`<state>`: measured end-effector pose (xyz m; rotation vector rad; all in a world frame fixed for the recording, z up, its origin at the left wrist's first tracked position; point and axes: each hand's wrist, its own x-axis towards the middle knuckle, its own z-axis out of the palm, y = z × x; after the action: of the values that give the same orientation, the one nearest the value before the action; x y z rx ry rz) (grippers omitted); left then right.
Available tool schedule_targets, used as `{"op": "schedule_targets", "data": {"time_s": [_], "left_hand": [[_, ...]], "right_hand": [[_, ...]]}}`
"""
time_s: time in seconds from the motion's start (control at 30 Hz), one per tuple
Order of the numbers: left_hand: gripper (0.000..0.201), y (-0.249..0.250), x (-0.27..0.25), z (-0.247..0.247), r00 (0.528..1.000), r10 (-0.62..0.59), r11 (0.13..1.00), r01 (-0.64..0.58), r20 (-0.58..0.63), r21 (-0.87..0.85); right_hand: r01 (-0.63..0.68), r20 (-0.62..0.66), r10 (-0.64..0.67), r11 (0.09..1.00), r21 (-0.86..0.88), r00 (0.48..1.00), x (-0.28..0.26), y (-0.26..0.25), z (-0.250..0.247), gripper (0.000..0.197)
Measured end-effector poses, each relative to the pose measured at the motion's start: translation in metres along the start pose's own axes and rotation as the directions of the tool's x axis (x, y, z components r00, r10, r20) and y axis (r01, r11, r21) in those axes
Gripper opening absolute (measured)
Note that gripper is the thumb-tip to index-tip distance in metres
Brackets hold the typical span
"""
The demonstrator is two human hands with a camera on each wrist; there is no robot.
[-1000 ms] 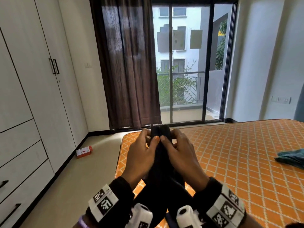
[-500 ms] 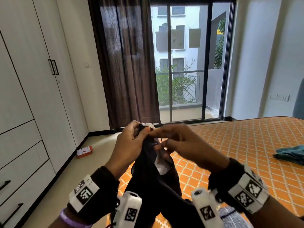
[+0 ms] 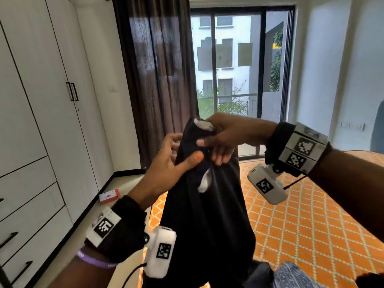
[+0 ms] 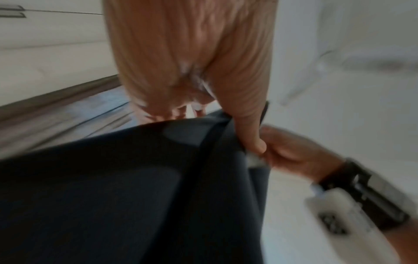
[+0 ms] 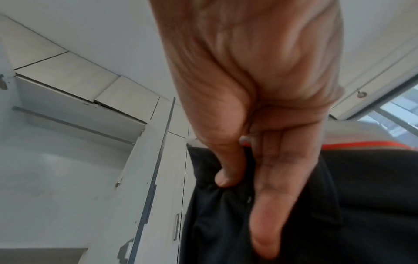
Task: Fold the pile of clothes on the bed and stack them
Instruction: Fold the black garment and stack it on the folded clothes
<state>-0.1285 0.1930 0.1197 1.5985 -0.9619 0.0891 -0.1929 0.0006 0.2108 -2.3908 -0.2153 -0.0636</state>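
A black garment with white inner patches hangs in the air in front of me, above the near corner of the orange patterned bed. My left hand grips its upper left edge, thumb pressed across the front of the cloth. My right hand pinches the top edge by a white patch, the other fingers lying against the fabric. In the left wrist view the left hand holds the dark cloth next to my right hand. In the right wrist view thumb and fingers pinch the black garment.
More clothes, one blue patterned, lie at the bed's near edge. White wardrobes line the left wall. A red and white box lies on the floor beside them. A dark curtain and glass door stand ahead.
Both hands have lifted the black garment higher. The right hand moved from beside the left hand up to the top edge, and my view tilted upward.
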Motion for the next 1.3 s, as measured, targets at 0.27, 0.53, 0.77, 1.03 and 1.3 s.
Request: {"op": "schedule_targets", "data": {"time_s": [0.27, 0.53, 0.77, 1.03, 1.3], "left_hand": [[0.034, -0.037, 0.000, 0.000, 0.998, -0.051, 0.992, 0.047, -0.029, -0.121], [0.049, -0.043, -0.010, 0.023, 0.857, 0.415, 0.806, -0.190, -0.306, 0.561], [0.066, 0.027, 0.008, 0.063, 0.928, -0.098, 0.889, 0.244, -0.360, 0.387], [0.036, -0.020, 0.022, 0.035, 0.875, -0.175, 0.748, 0.417, -0.453, 0.517], [0.043, -0.152, -0.055, -0.042, 0.780, -0.476, 0.554, 0.625, -0.407, 0.550]], "right_hand": [[0.050, -0.328, -0.057, 0.998, -0.031, 0.943, -0.007, -0.053, -0.062, 0.021], [0.072, -0.680, -0.026, 0.997, 0.040, 0.733, 0.003, -0.110, -0.096, 0.032], [0.201, -0.790, -0.079, 0.978, 0.058, 0.608, 0.035, -0.173, -0.104, 0.028], [0.285, -0.750, -0.084, 0.948, 0.143, 0.656, 0.039, -0.197, -0.117, 0.003], [0.080, -0.755, 0.063, 0.985, 0.150, 0.652, 0.000, -0.107, -0.167, 0.032]]}}
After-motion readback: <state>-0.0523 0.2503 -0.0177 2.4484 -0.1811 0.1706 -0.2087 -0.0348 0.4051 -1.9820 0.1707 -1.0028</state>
